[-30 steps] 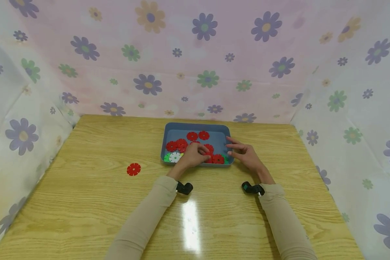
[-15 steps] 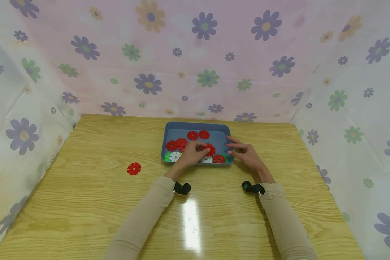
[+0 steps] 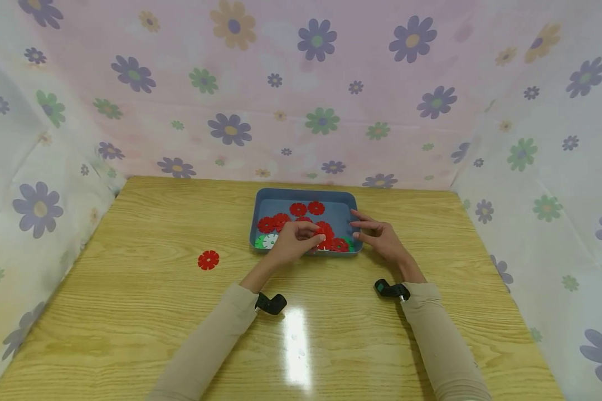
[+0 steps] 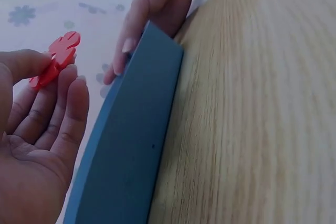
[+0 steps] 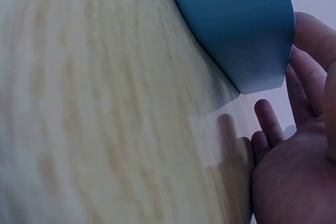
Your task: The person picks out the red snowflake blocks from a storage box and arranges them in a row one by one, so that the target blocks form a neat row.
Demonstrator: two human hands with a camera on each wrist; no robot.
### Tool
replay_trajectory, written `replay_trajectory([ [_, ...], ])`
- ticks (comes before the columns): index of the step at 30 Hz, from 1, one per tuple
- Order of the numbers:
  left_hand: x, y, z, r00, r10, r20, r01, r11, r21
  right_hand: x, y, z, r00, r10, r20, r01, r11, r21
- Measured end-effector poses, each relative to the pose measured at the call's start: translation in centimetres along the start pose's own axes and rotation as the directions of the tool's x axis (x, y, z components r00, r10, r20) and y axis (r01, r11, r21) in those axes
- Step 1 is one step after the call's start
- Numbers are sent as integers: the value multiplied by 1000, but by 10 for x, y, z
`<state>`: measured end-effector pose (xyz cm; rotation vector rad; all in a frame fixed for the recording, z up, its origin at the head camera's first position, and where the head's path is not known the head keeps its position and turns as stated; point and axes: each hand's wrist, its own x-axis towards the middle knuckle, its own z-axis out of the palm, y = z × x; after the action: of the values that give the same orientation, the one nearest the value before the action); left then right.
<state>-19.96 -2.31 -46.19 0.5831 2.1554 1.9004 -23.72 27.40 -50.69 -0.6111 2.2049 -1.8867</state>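
Observation:
My left hand point(image 3: 290, 243) is over the near side of a blue-grey tray point(image 3: 306, 194). Between thumb and fingers it pinches a red flower-shaped plastic disc point(image 4: 64, 50), seen tilted in the left wrist view. Beside the tray's right end is my right hand point(image 3: 384, 240), its fingers extended with tips at the rim. The right wrist view shows this hand point(image 5: 294, 177) against the tray's outer wall point(image 5: 239, 30). Inside the tray lie several red discs point(image 3: 298, 209), a white disc point(image 3: 269, 241) and green ones point(image 3: 259, 243). My left hand hides part of them.
One red disc point(image 3: 208, 260) lies alone on the wooden table point(image 3: 145, 289), left of the tray. Flower-printed cloth point(image 3: 281, 83) hangs behind the table and along both sides.
My left hand has drawn slightly back and left, lifting the pinched red disc. A white disc came into sight under it, then became mostly covered again. The right hand stays at the rim.

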Motion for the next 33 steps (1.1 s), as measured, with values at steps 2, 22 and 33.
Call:
replay_trajectory([
  [2, -7, 4, 0, 998, -32, 53, 32, 999, -3, 0, 0, 0, 1000, -2, 3, 2, 1000, -1],
  [22, -94, -24, -41, 917, -328, 226, 327, 944, 43, -1, 1, -1, 1000, -3, 5, 3, 1000, -13],
  [33, -127, -23, -99, 946, -303, 117, 286, 948, 143, -1, 1, -1, 1000, -8, 14, 8, 1000, 5],
])
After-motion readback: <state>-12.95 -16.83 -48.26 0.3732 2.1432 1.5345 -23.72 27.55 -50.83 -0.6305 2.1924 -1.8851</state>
